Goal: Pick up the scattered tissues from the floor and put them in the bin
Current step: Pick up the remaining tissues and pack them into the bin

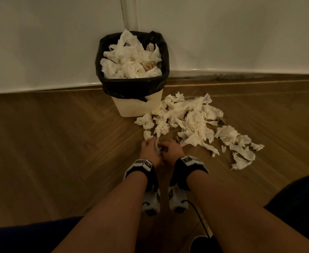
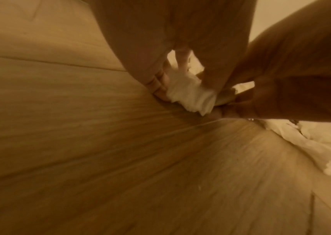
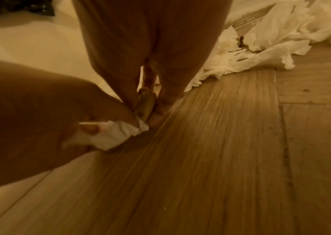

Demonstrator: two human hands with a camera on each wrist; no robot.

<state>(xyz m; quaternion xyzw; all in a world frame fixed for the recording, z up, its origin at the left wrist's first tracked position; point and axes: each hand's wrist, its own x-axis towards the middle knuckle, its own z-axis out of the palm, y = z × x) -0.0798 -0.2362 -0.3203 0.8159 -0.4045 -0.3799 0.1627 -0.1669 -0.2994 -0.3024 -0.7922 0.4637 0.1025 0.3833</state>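
Observation:
A cream bin (image 1: pixel 137 108) with a black liner stands against the wall, heaped with crumpled white tissues (image 1: pixel 131 61). More scattered tissues (image 1: pixel 192 121) lie on the wood floor to its right. Both hands meet low over the floor in front of the pile. My left hand (image 1: pixel 154 146) (image 2: pixel 180 89) grips a crumpled white tissue (image 2: pixel 190 95) (image 3: pixel 116 133) in its curled fingers. My right hand (image 1: pixel 165 147) (image 3: pixel 150 111) pinches a small brownish scrap (image 3: pixel 146 101) that touches that tissue. The fingertips are partly hidden by the hands themselves.
White wall and skirting (image 1: pixel 40 84) run behind the bin. Bare herringbone wood floor (image 1: pixel 58 143) spreads to the left. A stray line of tissues (image 1: pixel 241 152) reaches toward the right. My knees in dark cloth (image 1: pixel 300 207) and a cable (image 1: pixel 201 221) are near the bottom.

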